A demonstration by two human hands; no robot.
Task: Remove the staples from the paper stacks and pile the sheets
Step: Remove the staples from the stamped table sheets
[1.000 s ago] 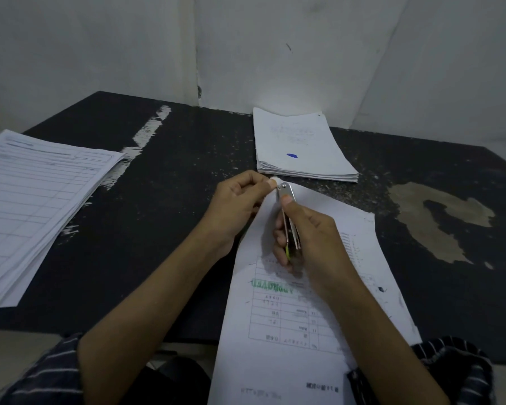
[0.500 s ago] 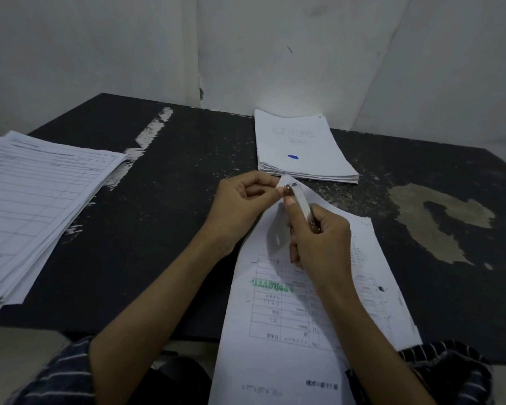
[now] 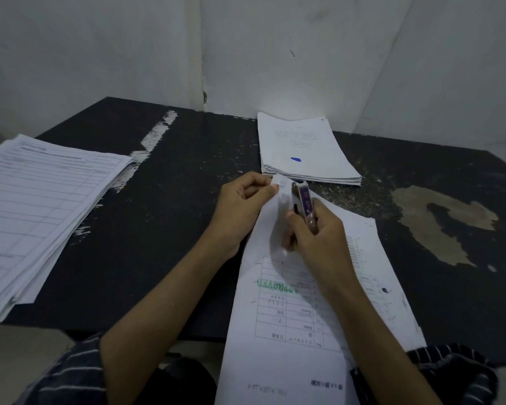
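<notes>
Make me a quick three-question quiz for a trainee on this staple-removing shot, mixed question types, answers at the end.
1. True or false: the right hand grips a small purple stapler.
2. The left hand pinches the stapled sheets at: A the near edge, B the far corner, C the middle.
3. What colour is the mark on the far pile?
Key: 1 true; 2 B; 3 blue.

Your left hand pinches a corner of the paper between thumb and curled fingers, while your right hand, just beside it, grips the tool in a fist, both forearms angled inward.
</notes>
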